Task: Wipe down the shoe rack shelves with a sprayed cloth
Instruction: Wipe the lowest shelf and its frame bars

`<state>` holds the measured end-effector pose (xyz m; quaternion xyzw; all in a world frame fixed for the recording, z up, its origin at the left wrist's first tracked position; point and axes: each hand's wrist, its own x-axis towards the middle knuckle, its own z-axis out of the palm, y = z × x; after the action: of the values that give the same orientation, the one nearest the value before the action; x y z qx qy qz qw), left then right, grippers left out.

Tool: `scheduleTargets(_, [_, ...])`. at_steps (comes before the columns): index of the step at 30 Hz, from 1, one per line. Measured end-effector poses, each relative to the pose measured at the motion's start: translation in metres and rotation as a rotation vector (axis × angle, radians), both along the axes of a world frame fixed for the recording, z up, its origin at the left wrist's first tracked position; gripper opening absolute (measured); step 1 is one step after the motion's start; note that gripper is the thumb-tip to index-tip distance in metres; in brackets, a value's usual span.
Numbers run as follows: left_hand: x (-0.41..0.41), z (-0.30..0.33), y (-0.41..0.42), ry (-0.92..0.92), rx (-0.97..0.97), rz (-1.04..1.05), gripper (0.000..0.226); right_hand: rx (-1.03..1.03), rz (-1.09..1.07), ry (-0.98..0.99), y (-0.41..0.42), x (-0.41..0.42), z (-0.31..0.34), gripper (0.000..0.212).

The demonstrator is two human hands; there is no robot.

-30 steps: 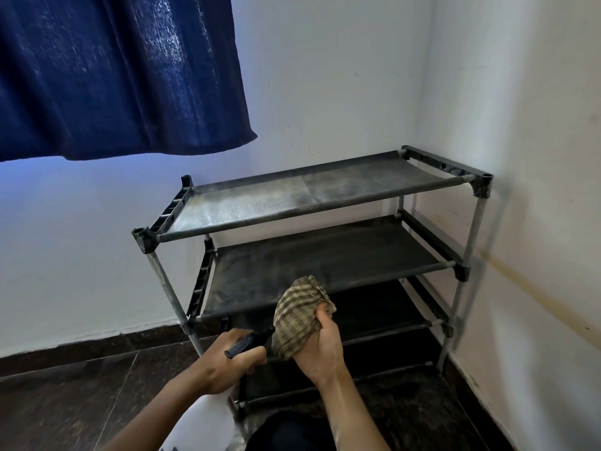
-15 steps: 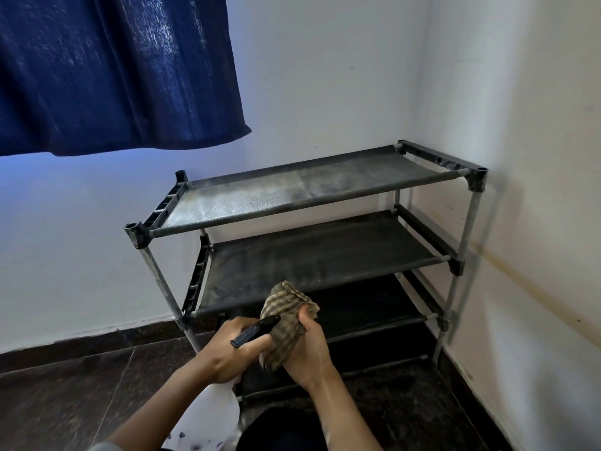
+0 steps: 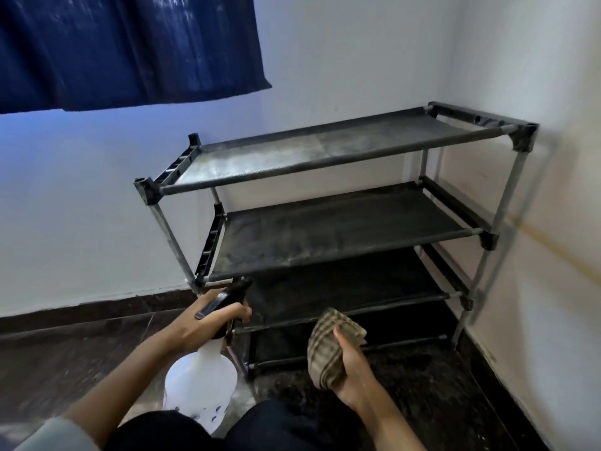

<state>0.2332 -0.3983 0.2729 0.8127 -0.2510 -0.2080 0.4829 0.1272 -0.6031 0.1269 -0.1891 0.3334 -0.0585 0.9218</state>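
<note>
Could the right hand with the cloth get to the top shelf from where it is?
Probably yes. The right hand grips the cloth low in front of the rack, and nothing stands between it and the bare top shelf.

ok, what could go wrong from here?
1. The right hand grips the checked cloth bunched into a wad, so wiping may cover little and smear the dust on the top shelf.
2. The spray bottle in the left hand points at the rack, away from the cloth: spray may miss it.
</note>
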Motion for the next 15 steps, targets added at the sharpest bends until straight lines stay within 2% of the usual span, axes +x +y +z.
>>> scheduleTargets(3, [0.002, -0.019, 0.009, 0.000, 0.035, -0.039, 0.037, -0.033, 0.096, 0.062, 0.003, 0.010, -0.017, 0.034])
scheduleTargets(4, [0.003, -0.027, 0.012, -0.011, 0.048, -0.053, 0.033, -0.111, 0.105, 0.078, 0.007, 0.019, -0.019, 0.031])
scheduleTargets(6, [0.006, -0.049, 0.018, -0.019, 0.033, -0.040, 0.040, -0.344, 0.063, 0.079, 0.018, 0.041, -0.023, 0.020])
scheduleTargets(8, [0.010, -0.074, 0.025, -0.030, -0.019, -0.018, 0.056, -0.862, 0.041, 0.026, 0.031, 0.063, -0.027, 0.015])
scheduleTargets(11, [0.019, -0.114, 0.031, -0.042, -0.085, 0.142, 0.062, -1.707, 0.219, -0.144, 0.045, 0.096, -0.044, 0.033])
scheduleTargets(13, [0.024, -0.136, 0.031, -0.002, -0.128, 0.244, 0.050, -2.099, 0.418, -0.234, 0.056, 0.112, -0.051, 0.040])
scheduleTargets(15, [0.029, -0.152, 0.029, 0.010, -0.146, 0.309, 0.033, -2.422, 0.505, -0.287, 0.060, 0.121, -0.054, 0.033])
